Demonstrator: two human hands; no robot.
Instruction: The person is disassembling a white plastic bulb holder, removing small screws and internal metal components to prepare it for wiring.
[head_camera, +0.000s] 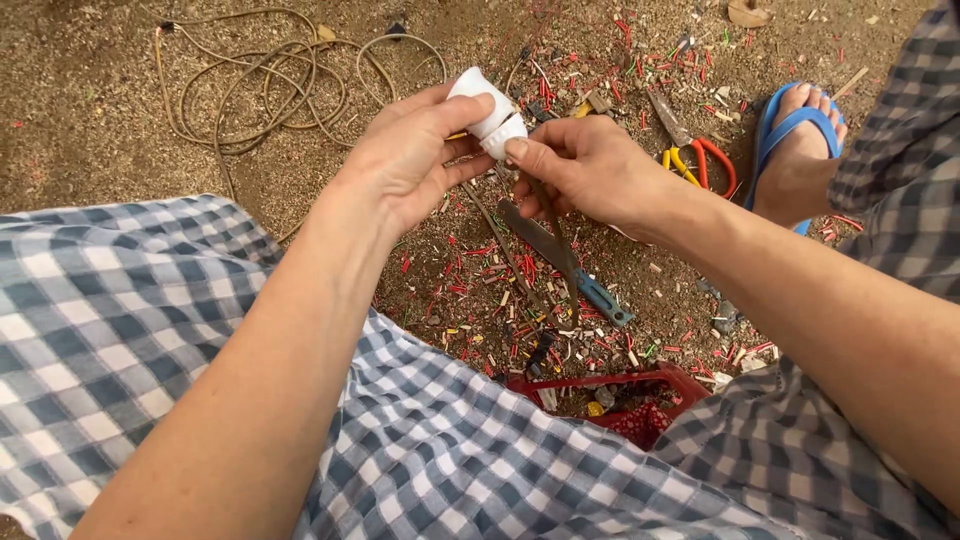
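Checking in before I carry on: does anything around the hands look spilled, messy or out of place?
Yes. Red wire scraps are scattered across the dirt ground, and pliers and a blue-handled tool lie loose among them. Both hands hold the white fitting normally.

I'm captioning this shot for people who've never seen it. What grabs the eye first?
Dead centre, the left hand and right hand both grip a white plastic fitting. Below them, red wire scraps litter the sandy ground, around a blue-handled tool. At upper right lies a foot in a blue sandal.
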